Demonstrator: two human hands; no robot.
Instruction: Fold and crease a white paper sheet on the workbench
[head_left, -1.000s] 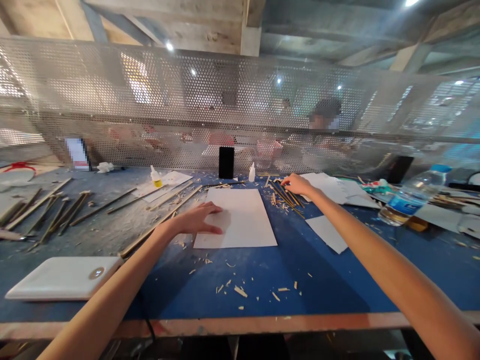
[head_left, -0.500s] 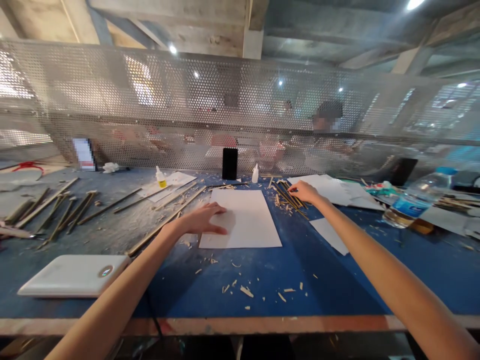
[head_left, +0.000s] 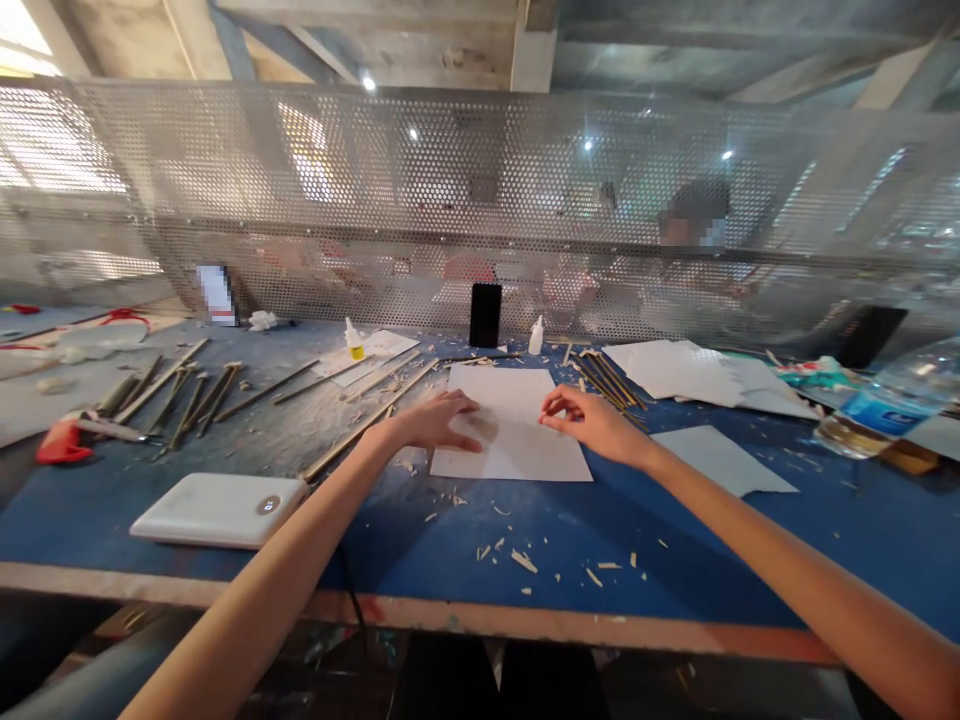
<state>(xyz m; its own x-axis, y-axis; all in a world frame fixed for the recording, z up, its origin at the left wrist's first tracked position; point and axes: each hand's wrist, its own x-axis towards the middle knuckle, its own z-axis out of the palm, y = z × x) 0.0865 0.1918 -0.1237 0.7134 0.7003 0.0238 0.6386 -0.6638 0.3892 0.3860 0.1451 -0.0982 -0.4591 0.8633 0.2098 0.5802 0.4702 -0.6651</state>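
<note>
Blue, unreadable label (head_left: 879, 411) wraps a bottle (head_left: 918, 374) holding liquid; the left hand (head_left: 442, 418) spreads open over white paper (head_left: 517, 461), the right hand (head_left: 589, 420) curled, grip unclear.

On the surface (head_left: 630, 555), the paper sheet (head_left: 517, 455) is lying between the power bank (head_left: 202, 508) at the left and the water bottle (head_left: 881, 405) at the right. Behind this sheet, the upright phone (head_left: 485, 315) is standing, with the glue bottles (head_left: 536, 336) being placed on both its sides.
</note>
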